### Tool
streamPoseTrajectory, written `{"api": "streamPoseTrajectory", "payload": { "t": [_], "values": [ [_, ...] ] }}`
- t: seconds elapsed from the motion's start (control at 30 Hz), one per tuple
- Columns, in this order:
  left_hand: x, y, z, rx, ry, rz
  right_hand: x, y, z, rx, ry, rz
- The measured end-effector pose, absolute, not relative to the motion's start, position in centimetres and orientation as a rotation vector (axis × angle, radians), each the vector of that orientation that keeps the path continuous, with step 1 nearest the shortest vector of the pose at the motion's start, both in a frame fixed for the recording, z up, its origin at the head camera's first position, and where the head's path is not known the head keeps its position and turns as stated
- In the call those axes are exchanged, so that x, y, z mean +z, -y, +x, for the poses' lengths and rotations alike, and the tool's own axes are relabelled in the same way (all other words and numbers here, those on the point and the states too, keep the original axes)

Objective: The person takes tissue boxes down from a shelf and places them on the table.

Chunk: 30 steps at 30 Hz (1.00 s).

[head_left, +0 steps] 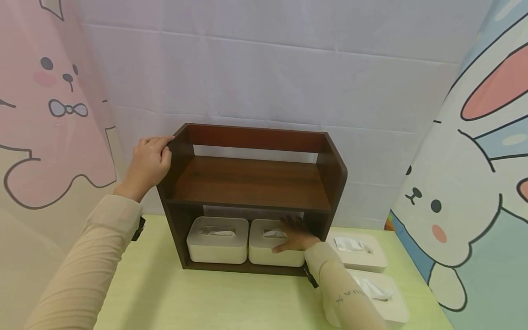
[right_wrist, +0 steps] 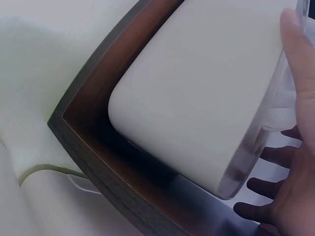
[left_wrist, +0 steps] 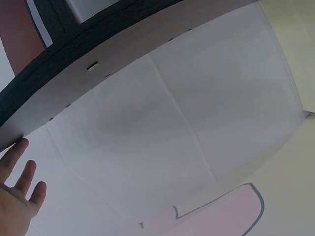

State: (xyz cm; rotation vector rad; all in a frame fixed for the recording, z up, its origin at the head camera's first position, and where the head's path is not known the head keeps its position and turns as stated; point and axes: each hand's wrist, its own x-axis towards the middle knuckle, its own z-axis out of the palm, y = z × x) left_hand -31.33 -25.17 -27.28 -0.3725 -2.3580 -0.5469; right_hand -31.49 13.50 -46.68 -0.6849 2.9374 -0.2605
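The right tissue box [head_left: 276, 258] is set in the lower level of the wooden shelf [head_left: 251, 183], near its lower right corner. It is lain over from above and from the right by the right hand [head_left: 298, 236], the nearer of the two. The long axis of the box is run left to right, parallel to the shelf's front edge. The right grip is not clenched: the thumb is laid at the box's front upper edge, and the other fingers are spread over the top.

The upper left corner of the shelf is touched by the left hand [head_left: 149, 165]; its fingers are loosely extended, and nothing is seen lifted by them.

The left tissue box [head_left: 218, 254] is placed just beside the right one. Beyond the shelf's right side, the far box [head_left: 371, 263] and the near box [head_left: 393, 309] are set toward the right edge of the tabletop [head_left: 198, 298].

All the boxes are off-white, with softly rounded corners; smooth, matte plastic is suggested. White tissue [head_left: 224, 233] is shown in their slots. The shelf is built of dark brown boards with faint grain, and creased cloth [head_left: 268, 68] is hung behind it.
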Motion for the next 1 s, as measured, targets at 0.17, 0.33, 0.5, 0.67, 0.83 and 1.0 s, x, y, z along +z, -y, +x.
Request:
{"api": "streamPoseTrajectory", "payload": {
  "t": [0.17,0.33,0.5,0.67,0.83,1.0],
  "values": [
    [-27.29,25.13,-31.36,-0.544,2.355,-0.376,-47.0,-13.62,-31.71,-0.245,-2.947,-0.729],
    [-27.3,25.19,-31.37,-0.542,2.342,-0.377,-46.81,-13.54,-31.66,-0.232,-2.929,-0.724],
    [-27.31,25.2,-31.35,-0.542,2.344,-0.379,-46.8,-13.45,-31.58,-0.192,-2.933,-0.725],
    [-27.25,25.1,-31.27,-0.545,2.348,-0.381,-46.74,-13.44,-31.46,-0.201,-2.93,-0.715],
    [-27.18,25.05,-31.25,-0.544,2.352,-0.384,-46.75,-13.35,-31.54,-0.184,-2.952,-0.723],
    [-27.18,25.05,-31.26,-0.542,2.35,-0.389,-46.97,-13.34,-31.69,-0.179,-2.977,-0.735]
  ]
}}
